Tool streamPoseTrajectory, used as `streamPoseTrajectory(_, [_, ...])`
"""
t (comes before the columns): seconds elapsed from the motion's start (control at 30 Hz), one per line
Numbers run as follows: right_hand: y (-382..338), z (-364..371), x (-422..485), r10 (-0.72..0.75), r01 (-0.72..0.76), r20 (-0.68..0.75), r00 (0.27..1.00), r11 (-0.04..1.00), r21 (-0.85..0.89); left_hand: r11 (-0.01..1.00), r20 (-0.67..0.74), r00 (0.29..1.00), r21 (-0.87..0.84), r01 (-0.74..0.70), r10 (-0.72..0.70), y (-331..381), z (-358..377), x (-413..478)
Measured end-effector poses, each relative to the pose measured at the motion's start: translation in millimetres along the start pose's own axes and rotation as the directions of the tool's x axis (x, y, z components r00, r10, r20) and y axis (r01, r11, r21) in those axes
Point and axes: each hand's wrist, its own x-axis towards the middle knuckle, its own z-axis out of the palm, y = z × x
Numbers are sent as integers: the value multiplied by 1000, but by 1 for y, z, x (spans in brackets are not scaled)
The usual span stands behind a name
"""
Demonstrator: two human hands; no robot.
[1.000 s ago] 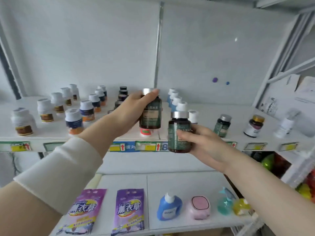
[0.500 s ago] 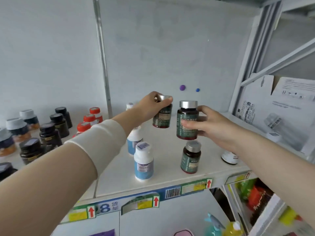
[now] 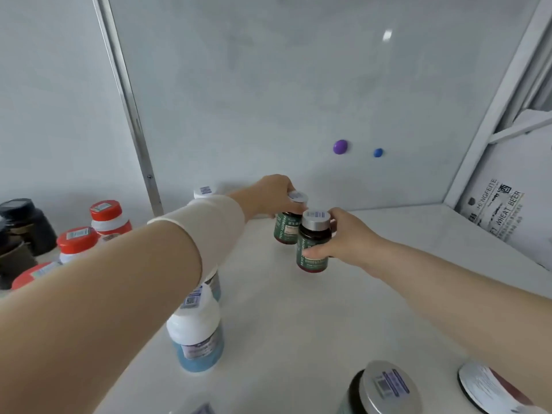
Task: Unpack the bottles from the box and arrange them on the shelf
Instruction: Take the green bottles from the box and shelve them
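Both hands are up on the white shelf board [image 3: 388,294], each with a bottle. The left hand [image 3: 273,194], reaching out of a cream sleeve [image 3: 209,222], has its fingers curled down over the cap of the rear dark-glass bottle [image 3: 285,231], which has a green label and stands near the back wall. The right hand [image 3: 343,237] wraps thumb and fingers round the front dark-glass bottle [image 3: 312,249], which has a silver cap and a green label and sits just in front of the other, close enough that they may touch. Both look upright and down at the board, though I cannot tell whether their weight is fully on it. To my eye this pair is nearly placed, and only the letting go is left. A good deal is shelved already: blue-and-white plastic bottles [image 3: 198,339] in a row under the left arm, red-capped white bottles [image 3: 104,216] and black jars [image 3: 27,222] further left, and a silver-lidded jar [image 3: 382,386] at the near edge. A white printed carton [image 3: 507,210] leans at the right. I cannot say whether it is the box being unpacked, nor how many bottles remain.
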Motion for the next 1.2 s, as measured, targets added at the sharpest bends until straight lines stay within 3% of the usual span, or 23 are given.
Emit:
streamPoseTrajectory(0.17, [8, 9, 26, 1, -1, 23, 1000, 1000, -22, 997, 13, 999, 65, 49, -50, -7, 9, 22])
streamPoseTrajectory(0.63, [14, 22, 44, -20, 25, 58, 998, 996, -90, 998, 16, 998, 4, 55, -55, -16, 8, 38])
streamPoseTrajectory(0.77, [8, 13, 36, -39, 44, 48, 998, 993, -108, 992, -10, 999, 123, 41, -40, -13, 2, 25])
streamPoseTrajectory(0.87, [-5, -2, 22, -117, 114, 5, 993, 957, -265, 966, -59, 998, 258, 35, -21, -8, -12, 2])
streamPoseTrajectory(0.93, [-17, -13, 6, -206, 177, -25, 978, 890, -421, 892, -122, 992, 451, 30, 28, -3, -23, -20])
streamPoseTrajectory(1.03, [-37, -24, -20, -346, 250, -25, 938, 724, -643, 696, -190, 976, 715, 64, 107, 6, -37, -60])
streamPoseTrajectory(1.1, [-50, -22, -36, -427, 292, -3, 904, 624, -725, 572, -222, 963, 814, 99, 149, 10, -42, -93])
streamPoseTrajectory(1.2, [-68, -5, -62, -490, 356, 50, 870, 556, -751, 419, -274, 951, 888, 192, 144, 11, -47, -154])
